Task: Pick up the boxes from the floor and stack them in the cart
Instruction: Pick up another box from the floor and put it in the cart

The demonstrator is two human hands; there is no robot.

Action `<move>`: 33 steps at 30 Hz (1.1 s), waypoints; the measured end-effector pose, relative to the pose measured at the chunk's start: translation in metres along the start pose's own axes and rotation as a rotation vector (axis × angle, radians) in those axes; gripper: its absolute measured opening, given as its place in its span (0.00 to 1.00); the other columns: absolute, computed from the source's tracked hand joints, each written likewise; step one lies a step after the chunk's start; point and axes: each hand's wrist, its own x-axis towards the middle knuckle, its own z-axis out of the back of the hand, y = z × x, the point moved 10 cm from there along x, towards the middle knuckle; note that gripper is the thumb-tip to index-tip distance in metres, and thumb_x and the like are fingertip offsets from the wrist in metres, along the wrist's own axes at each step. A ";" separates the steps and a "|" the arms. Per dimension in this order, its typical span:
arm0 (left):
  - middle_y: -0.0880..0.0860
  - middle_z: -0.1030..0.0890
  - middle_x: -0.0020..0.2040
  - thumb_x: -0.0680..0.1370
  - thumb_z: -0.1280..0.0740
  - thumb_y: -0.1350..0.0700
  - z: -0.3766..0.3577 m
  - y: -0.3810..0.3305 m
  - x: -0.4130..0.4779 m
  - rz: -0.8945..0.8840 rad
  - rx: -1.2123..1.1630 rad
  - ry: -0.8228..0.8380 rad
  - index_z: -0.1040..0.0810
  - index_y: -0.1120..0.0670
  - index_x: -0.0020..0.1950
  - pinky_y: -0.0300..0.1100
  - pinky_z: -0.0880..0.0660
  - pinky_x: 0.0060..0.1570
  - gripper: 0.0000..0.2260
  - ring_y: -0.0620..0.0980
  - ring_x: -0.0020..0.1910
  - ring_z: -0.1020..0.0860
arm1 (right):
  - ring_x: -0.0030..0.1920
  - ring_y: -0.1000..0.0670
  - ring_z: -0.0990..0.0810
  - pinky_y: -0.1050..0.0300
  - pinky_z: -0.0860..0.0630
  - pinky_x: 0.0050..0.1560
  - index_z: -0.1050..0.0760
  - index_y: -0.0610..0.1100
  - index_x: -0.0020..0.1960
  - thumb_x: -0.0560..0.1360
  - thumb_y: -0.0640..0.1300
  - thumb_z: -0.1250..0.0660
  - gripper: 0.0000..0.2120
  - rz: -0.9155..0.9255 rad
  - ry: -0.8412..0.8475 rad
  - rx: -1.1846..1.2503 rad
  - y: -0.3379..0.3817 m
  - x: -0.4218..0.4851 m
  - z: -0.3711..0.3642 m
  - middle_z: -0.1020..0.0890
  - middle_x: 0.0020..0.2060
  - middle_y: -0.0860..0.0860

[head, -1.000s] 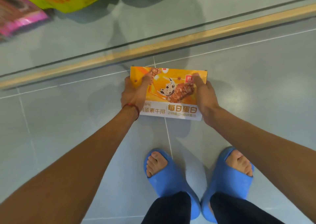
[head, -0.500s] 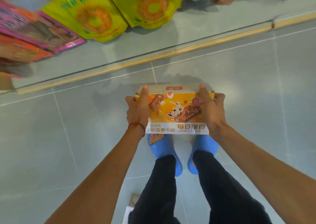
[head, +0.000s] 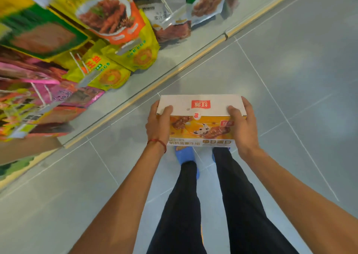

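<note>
A person stands in a shop aisle holding a box (head: pixel 201 126) in both hands, clear of the grey tiled floor (head: pixel 290 79) and out in front of the legs. The box has a white top with a red logo and an orange front printed with a picture of grilled meat. It is level, its long side running left to right, directly above the feet.

The left hand (head: pixel 157 126) grasps the left end, thumb laid over the top edge; a red string bracelet (head: pixel 157 142) circles that wrist. The right hand (head: pixel 243 129) grasps the right end the same way, thumb on top and fingers wrapped round the far side.

Below the box are black trousers (head: pixel 186 205) and a blue slipper (head: pixel 184 154). To the person's left a low shelf (head: pixel 120 98), edged with a yellow strip (head: pixel 174 73), carries rows of yellow, pink and orange snack bags (head: pixel 108 17), blurred in the picture.
</note>
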 end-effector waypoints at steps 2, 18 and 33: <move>0.51 0.17 0.59 0.75 0.35 0.48 -0.013 -0.029 -0.024 -0.052 -0.001 0.086 0.26 0.45 0.70 0.46 0.19 0.54 0.23 0.48 0.55 0.18 | 0.55 0.54 0.15 0.52 0.16 0.56 0.35 0.60 0.75 0.84 0.49 0.37 0.20 0.020 -0.022 0.061 0.014 -0.016 0.028 0.20 0.63 0.55; 0.50 0.17 0.54 0.72 0.36 0.57 -0.215 -0.228 -0.169 -0.266 0.133 0.529 0.23 0.44 0.64 0.41 0.20 0.43 0.21 0.51 0.53 0.18 | 0.61 0.59 0.19 0.65 0.20 0.50 0.37 0.51 0.81 0.84 0.54 0.40 0.26 0.097 -0.215 0.489 0.088 -0.058 0.272 0.25 0.72 0.50; 0.48 0.20 0.61 0.74 0.33 0.44 -0.461 -0.406 -0.283 -0.567 0.363 0.803 0.28 0.45 0.69 0.49 0.21 0.58 0.23 0.49 0.61 0.21 | 0.64 0.51 0.19 0.60 0.18 0.51 0.37 0.54 0.79 0.87 0.48 0.44 0.21 0.161 -0.491 0.698 0.167 -0.013 0.503 0.22 0.69 0.52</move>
